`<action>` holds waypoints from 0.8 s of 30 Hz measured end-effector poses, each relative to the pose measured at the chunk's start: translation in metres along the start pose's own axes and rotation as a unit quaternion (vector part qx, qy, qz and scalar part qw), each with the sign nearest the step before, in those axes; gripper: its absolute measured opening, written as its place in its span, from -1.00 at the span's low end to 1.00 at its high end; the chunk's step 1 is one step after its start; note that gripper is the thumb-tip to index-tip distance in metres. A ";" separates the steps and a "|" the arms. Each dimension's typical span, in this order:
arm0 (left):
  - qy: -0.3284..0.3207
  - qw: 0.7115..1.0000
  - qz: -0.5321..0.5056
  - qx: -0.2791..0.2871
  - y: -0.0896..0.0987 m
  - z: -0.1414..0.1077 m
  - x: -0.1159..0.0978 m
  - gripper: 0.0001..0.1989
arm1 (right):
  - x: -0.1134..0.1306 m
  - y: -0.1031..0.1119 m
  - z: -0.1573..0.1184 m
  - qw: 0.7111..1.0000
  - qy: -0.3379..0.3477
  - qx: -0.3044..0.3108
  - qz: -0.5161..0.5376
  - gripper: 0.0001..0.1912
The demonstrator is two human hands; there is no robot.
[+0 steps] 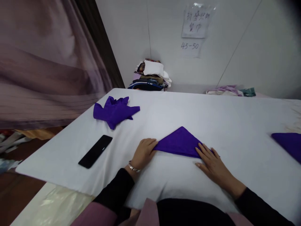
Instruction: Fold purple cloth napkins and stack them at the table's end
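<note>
A purple cloth napkin (180, 141), folded into a flat triangle, lies on the white-covered table (164, 110) with its point facing away from me. My left hand (144, 152), wearing a bracelet, rests over the left corner, its fingers stretched out close together and covering the tip. On the right corner lies my right hand (210, 161), palm down, fingers spread on the cloth and thumb apart on the table cover. Further left, a crumpled purple cloth (115, 111) sits in a loose heap.
A black phone (95, 151) lies left of my left hand. Another purple cloth (289, 142) is at the right edge. Beyond the table's far edge are a stack of folded clothes (152, 77) and more fabrics (228, 91). A curtain (47, 69) hangs at left.
</note>
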State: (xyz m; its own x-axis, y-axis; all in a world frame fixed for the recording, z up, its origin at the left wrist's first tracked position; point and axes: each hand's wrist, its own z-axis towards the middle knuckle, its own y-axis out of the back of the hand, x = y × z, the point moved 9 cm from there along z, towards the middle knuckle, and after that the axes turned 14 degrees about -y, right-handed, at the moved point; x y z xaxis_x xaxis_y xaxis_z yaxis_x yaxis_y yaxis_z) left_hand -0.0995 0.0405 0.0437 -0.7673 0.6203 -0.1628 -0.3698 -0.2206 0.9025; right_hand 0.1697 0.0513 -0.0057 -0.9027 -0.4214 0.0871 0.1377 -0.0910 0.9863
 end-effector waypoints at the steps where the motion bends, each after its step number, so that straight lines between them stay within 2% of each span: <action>1: 0.009 1.000 0.004 -0.017 0.007 -0.008 0.006 -0.71 | 0.000 -0.001 0.000 1.000 -0.001 -0.001 0.003 -0.35; 4: 0.044 0.998 0.018 -0.045 0.019 -0.025 0.019 -0.77 | -0.001 -0.001 0.001 1.000 -0.006 -0.001 0.012 -0.37; 7: 0.058 0.997 0.021 -0.051 0.021 -0.028 0.020 -0.75 | -0.001 0.001 0.000 1.000 -0.013 0.004 0.022 -0.39; 14: 0.056 0.998 -0.007 -0.040 0.020 -0.017 0.016 -0.76 | -0.001 0.004 -0.002 0.999 -0.018 0.024 0.040 -0.40; 21: 0.126 0.992 0.005 -0.012 0.010 -0.015 0.034 -0.81 | 0.002 0.005 -0.002 0.999 0.004 0.019 0.045 -0.43; 24: 0.137 0.991 0.011 -0.003 0.006 -0.013 0.040 -0.83 | 0.002 0.004 -0.002 0.999 0.008 0.016 0.042 -0.44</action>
State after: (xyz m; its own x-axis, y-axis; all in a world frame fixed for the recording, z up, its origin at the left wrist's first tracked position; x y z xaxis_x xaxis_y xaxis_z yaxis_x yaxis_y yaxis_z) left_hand -0.1394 0.0547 0.0373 -0.8879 0.3887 -0.2459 -0.3542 -0.2367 0.9047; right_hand 0.1690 0.0480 -0.0018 -0.8818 -0.4411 0.1668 0.1985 -0.0264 0.9798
